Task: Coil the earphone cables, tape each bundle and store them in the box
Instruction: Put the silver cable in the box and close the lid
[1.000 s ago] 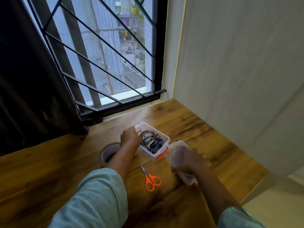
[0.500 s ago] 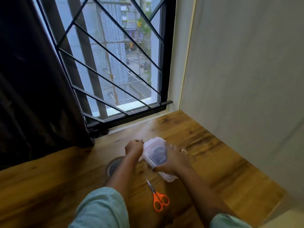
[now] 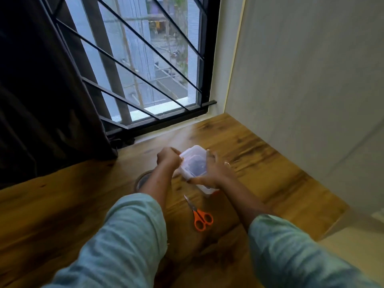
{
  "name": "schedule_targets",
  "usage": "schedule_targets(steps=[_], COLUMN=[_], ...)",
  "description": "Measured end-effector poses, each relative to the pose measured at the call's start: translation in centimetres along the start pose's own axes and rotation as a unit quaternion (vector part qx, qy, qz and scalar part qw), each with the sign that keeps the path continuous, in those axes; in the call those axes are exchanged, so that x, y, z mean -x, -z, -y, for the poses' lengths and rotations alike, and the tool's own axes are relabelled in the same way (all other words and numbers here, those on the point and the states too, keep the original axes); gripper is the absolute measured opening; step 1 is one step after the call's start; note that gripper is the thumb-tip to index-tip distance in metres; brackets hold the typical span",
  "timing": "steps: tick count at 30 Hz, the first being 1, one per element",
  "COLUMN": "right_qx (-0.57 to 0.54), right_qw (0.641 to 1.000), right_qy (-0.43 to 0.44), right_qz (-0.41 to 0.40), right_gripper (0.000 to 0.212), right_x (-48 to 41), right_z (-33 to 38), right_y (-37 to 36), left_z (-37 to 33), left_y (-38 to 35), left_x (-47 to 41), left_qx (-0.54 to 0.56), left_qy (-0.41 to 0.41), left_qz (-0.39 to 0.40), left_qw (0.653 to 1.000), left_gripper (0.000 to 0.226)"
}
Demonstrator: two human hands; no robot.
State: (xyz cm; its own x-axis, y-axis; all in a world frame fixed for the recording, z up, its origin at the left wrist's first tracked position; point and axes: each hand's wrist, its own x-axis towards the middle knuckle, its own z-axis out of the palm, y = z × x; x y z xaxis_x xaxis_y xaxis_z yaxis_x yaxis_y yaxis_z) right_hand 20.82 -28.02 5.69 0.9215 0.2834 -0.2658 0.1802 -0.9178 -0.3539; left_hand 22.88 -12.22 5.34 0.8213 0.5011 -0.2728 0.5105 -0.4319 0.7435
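A small clear plastic box (image 3: 194,163) with its lid on sits on the wooden table, dark coiled cables dimly visible through the lid. My left hand (image 3: 168,159) grips the box's left edge with curled fingers. My right hand (image 3: 212,173) wraps around its right and near side, thumb along the front. An orange clasp shows at the box's near right corner (image 3: 216,191). The cables themselves are mostly hidden by the lid and my hands.
Orange-handled scissors (image 3: 200,217) lie on the table just in front of the box. A roll of tape (image 3: 142,180) lies left of the box, partly behind my left forearm. A barred window and dark curtain stand behind; a wall runs along the right.
The lid, held beside the open box a second ago, now sits on the box. My right hand moved left onto it, and the camera tilted so the view shifted.
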Motion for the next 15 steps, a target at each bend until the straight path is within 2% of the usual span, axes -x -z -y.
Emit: schedule_targets(steps=[6, 10, 15], right_qx=[0.009, -0.007, -0.021], right_qw=[1.000, 0.997, 0.986], right_qy=[0.009, 0.028, 0.058], right_qz=[-0.008, -0.078, -0.157], right_gripper=[0.120, 0.108, 0.085], right_x=[-0.1, 0.7, 0.5], right_z=[-0.9, -1.5, -2.2], right_y=[-0.6, -1.7, -2.6], left_z=[-0.3, -0.1, -0.2], left_y=[-0.4, 0.3, 0.4], left_x=[-0.2, -0.9, -1.9], left_qx=[-0.062, -0.093, -0.116], left_qy=[-0.046, -0.060, -0.057], left_qz=[0.039, 0.091, 0.105], left_qw=[0.996, 0.990, 0.986], left_gripper=[0.028, 0.032, 0.030])
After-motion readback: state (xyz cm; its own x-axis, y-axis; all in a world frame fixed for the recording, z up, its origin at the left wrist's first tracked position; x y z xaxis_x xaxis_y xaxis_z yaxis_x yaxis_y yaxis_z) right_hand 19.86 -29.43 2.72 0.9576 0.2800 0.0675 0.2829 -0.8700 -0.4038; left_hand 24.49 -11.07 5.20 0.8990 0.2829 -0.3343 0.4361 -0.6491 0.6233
